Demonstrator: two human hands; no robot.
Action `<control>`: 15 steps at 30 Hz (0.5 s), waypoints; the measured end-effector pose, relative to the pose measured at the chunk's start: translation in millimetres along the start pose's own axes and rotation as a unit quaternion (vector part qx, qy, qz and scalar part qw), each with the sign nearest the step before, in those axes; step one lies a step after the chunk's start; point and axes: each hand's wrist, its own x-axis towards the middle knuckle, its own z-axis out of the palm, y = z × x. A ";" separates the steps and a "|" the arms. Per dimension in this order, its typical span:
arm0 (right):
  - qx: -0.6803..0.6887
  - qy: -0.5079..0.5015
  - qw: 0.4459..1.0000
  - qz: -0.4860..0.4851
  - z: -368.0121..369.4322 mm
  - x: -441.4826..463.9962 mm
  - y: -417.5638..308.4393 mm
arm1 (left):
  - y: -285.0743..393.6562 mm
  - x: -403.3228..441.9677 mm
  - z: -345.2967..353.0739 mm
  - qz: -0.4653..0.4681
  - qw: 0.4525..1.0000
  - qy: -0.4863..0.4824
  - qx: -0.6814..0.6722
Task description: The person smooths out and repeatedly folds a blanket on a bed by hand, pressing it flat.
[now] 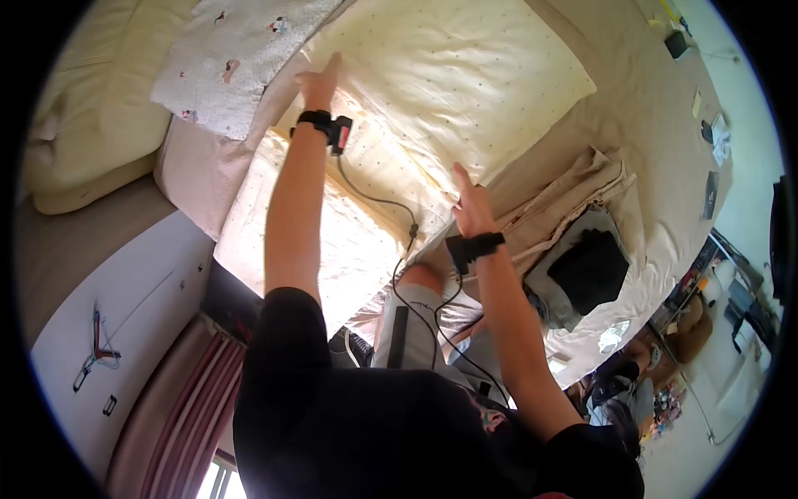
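Note:
A pale yellow quilt (465,75) with small dots lies partly folded in front of me, its layers meeting along a slanting edge. My left hand (318,87) is at the quilt's left corner, one digit stretched along the cloth and the other fingers curled at the edge. At the near right corner, my right hand (474,208) is closed on the quilt's edge, with one digit pointing forward. Both hands' undersides are hidden. Black straps with small devices circle both wrists, joined by a cable (376,198) that hangs across the lower layer.
Folded beige clothes (573,191) and a black garment (590,266) lie right of the quilt on the beige bed sheet (657,158). A white patterned cloth (237,66) is at upper left, beside a cream padded seat (91,100). Various belongings (657,382) crowd the lower right.

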 end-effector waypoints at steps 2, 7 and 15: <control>0.116 0.081 0.989 -0.048 16.2 21.2 10.1 | 17.9 -3.4 -38.5 -0.130 0.965 -0.127 -0.190; 0.035 0.142 0.988 -0.054 11.8 6.3 -8.3 | 42.3 -14.2 -61.9 -0.220 0.860 -0.245 -0.389; 0.047 0.071 0.978 -0.191 -12.0 -14.0 -1.9 | 37.5 -55.5 -56.1 -0.230 0.797 -0.209 -0.518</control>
